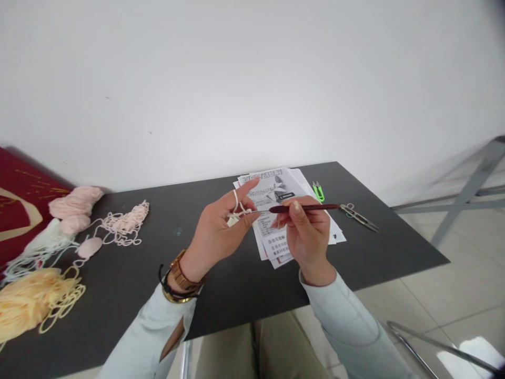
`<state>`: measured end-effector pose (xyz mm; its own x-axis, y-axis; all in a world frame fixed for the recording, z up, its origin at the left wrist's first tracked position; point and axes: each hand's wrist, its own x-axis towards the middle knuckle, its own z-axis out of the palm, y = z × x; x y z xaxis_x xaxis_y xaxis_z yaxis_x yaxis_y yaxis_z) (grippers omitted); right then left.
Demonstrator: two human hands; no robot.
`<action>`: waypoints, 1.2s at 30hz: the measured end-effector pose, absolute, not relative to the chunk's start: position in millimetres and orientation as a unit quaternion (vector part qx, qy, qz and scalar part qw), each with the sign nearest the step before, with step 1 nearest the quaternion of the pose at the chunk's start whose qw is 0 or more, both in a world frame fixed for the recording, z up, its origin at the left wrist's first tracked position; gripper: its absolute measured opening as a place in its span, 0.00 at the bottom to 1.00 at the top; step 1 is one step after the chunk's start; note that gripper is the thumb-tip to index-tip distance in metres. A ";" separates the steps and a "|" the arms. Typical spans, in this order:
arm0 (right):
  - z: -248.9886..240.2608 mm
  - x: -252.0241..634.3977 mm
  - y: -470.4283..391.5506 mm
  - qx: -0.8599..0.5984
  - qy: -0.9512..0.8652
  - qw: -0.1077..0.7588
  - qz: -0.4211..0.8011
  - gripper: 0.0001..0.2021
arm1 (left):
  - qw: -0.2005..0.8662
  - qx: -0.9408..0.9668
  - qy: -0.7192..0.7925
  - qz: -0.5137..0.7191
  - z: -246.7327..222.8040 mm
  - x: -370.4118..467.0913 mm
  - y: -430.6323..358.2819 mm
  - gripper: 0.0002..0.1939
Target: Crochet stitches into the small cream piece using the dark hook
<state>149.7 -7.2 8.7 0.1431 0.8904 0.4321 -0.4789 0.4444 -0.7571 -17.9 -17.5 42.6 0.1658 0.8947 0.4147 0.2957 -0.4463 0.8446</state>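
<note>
My left hand [221, 226] pinches a small piece of white yarn work [235, 218], with a strand looped round the raised index finger. My right hand [310, 231] grips a crochet hook [311, 208] by its dark brown handle. The hook's thin metal shaft points left and meets the yarn at my left fingertips; its very tip is hidden there. Beneath both hands lies a stack of printed sheets [280, 247] on the dark table [236, 295].
Green snips [317, 191] and metal scissors [361, 218] lie right of the sheets. On the left are pink yarn [74, 205], a loose pink tangle [126, 223], white yarn [43, 247], yellow yarn [31, 300] and a dark red bag [23, 195]. A white wall rises behind.
</note>
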 end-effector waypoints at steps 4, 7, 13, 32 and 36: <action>10.0 149.2 -7.3 -0.256 -0.419 0.719 0.492 0.08 | 0.377 0.633 0.437 0.516 44.4 -13.4 -19.0 0.29; 11.3 148.9 -6.3 -0.279 -0.386 0.710 0.519 0.10 | 0.444 0.577 0.433 0.531 46.1 -12.5 -18.8 0.30; 13.0 149.2 -3.6 -0.303 -0.353 0.689 0.556 0.11 | 0.511 0.524 0.407 0.547 44.6 -9.2 -17.7 0.35; 0.9 151.7 -16.7 -0.250 -0.590 0.739 0.208 0.06 | 0.161 0.763 0.471 0.412 53.1 -23.6 -21.4 0.26; -2.7 153.8 -17.7 -0.249 -0.629 0.720 0.156 0.09 | 0.150 0.754 0.484 0.418 52.8 -23.9 -21.0 0.24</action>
